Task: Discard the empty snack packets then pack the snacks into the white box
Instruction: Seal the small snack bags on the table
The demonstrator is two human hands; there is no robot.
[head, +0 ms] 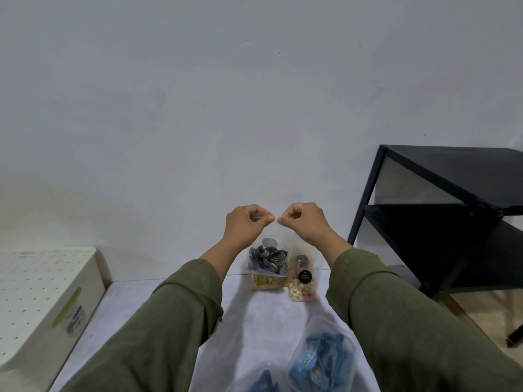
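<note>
My left hand and my right hand are raised side by side above the table, fingertips pinched and almost touching. They seem to hold the top edge of a clear packet of black-and-white striped snacks, which hangs below them. Behind it, a packet of pale nuts stands on the white table. A nut packet with a black label stands beside that. The white box, with its perforated lid on, sits at the left edge of the table.
Two clear bags with blue contents lie near me, a large bag and a smaller bag at the bottom edge. A black metal shelf unit stands to the right of the table. A plain wall is behind.
</note>
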